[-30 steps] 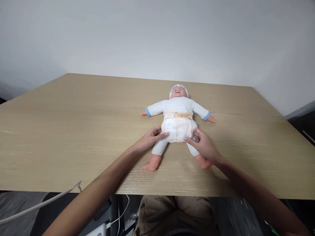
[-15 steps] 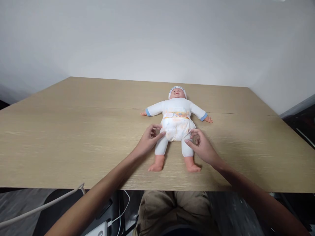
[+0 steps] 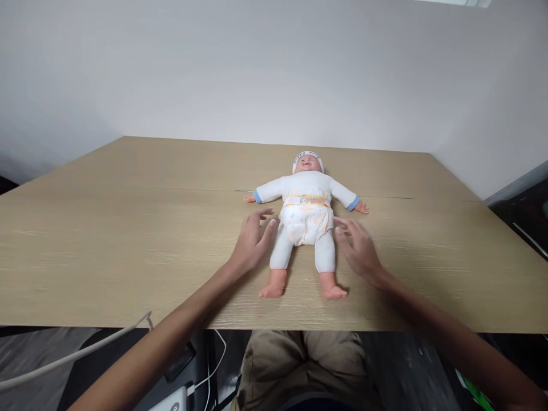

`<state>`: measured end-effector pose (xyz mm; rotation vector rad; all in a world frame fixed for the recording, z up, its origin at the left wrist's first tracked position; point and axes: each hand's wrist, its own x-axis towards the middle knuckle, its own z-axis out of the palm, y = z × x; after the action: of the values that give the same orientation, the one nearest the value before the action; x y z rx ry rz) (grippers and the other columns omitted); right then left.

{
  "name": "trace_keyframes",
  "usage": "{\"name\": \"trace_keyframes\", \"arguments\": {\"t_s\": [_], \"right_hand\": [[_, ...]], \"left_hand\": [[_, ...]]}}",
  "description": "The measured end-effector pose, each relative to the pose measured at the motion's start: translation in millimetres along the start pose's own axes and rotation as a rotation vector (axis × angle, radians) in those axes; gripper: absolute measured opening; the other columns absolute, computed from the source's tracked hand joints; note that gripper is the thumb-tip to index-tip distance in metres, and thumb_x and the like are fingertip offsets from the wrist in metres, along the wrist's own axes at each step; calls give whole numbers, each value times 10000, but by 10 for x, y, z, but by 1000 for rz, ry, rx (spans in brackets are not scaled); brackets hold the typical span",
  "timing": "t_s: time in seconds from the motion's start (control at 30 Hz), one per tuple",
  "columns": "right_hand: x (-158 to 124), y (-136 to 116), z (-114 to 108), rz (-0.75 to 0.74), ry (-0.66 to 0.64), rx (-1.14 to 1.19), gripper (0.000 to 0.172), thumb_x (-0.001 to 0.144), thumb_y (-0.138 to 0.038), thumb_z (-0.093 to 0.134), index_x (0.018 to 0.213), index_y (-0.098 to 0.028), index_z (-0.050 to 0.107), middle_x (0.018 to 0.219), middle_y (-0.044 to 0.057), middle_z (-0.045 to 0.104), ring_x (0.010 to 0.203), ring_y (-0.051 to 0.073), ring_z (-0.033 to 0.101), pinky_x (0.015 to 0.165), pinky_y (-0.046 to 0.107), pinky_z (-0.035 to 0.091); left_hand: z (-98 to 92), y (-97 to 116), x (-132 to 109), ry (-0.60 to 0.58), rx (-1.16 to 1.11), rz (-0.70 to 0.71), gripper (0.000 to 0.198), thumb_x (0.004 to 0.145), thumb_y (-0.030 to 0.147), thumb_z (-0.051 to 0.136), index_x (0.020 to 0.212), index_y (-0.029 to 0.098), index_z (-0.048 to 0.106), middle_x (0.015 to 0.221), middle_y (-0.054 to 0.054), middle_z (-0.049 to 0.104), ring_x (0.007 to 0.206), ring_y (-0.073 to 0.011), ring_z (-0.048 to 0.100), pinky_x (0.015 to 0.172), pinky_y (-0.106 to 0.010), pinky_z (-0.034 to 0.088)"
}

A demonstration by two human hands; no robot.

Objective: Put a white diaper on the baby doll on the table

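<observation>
Doll (image 3: 306, 187) on its back on the wooden table (image 3: 128, 245), arms spread, feet toward the front edge. Diaper (image 3: 307, 224) around its hips, over the white suit (image 3: 280, 251). Left hand (image 3: 252, 242): thumb and fingers apart, nothing held, just beside one hip. Right hand (image 3: 359, 249): likewise parted and holding nothing at the opposite hip; blurred from where I stand, so contact there is uncertain.

White doll suit (image 3: 295, 182), blue cuffs (image 3: 353, 204), orange-patterned white diaper (image 3: 306, 224), tan table (image 3: 128, 245)

Head cam looks fwd & down over table (image 3: 128, 245) twd wall (image 3: 265, 74).
</observation>
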<state>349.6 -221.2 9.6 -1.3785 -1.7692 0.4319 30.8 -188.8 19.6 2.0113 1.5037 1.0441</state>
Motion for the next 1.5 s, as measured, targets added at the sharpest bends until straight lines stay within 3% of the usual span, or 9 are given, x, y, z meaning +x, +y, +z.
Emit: {"name": "trace_keyframes", "arguments": {"t_s": [0.17,0.37,0.7,0.87,1.0,1.13,1.27,1.4,1.5], "right_hand": [[610,370,-66,-103,198,-214,414,1094,-453,510,1380,-203,673,1375,180,728,1293,365,636,1198,575,457],[1173,674,204,-41,112,-406,594,1068,-468,533,1555,-130,576,1497,236,680,1364,416,576,1185,577,452],[1170,802,218,-15,83,-371,559,1092,-532,527,1513,-200,687,1313,185,797,1170,394,715,1041,511,550],[1162,686,328,28,95,-338,503,1061,-457,533,1453,-192,703,1315,183,795,1172,389,722,1046,519,560],[1165,543,436,85,131,-263,493,1017,-365,516,1447,-178,667,1381,206,762,1245,388,703,1064,520,561],[1138,382,263,66,99,-138,425,1005,-421,551,1361,-240,695,1350,167,787,1191,369,722,1025,497,578],[983,229,-115,-12,22,-35,492,963,-469,602,1393,-246,687,1381,154,786,1188,361,740,1031,489,581],[636,56,-497,-112,-83,56,542,968,-515,615,1449,-272,677,1386,116,789,1223,355,739,1054,490,576],[224,-116,-754,-171,-189,100,516,991,-522,612,1440,-285,702,1372,94,795,1229,354,746,1072,499,577]], "left_hand": [[41,-241,475,138,200,6,532,1090,503,499,1480,143,528,1547,-233,600,1429,-380,541,1262,-557,385],[213,-338,1021,113,403,-28,613,1053,521,537,1513,116,546,1575,-248,586,1475,-423,467,1255,-548,341],[278,-470,1122,54,549,-46,635,1066,614,464,1402,116,668,1382,-281,716,1317,-494,526,1133,-628,384],[310,-279,1124,11,451,-172,594,1029,635,514,1265,120,692,1314,-306,744,1327,-518,546,1119,-632,414],[284,-32,1098,-57,295,-304,473,997,596,579,1186,170,660,1149,-239,793,1147,-453,700,935,-493,531],[86,270,899,-29,228,-319,440,1009,604,538,1175,202,608,1117,-191,793,1027,-422,747,843,-454,539],[-164,629,439,20,130,-276,413,980,643,573,1104,250,535,1052,-112,770,976,-374,737,813,-433,526],[-288,933,-313,-9,-5,-207,457,935,694,639,1035,277,482,945,-43,724,861,-301,712,721,-385,514],[-290,1055,-1101,-62,-75,-171,405,911,617,705,1039,292,500,879,-5,701,770,-256,681,673,-362,534]]}}
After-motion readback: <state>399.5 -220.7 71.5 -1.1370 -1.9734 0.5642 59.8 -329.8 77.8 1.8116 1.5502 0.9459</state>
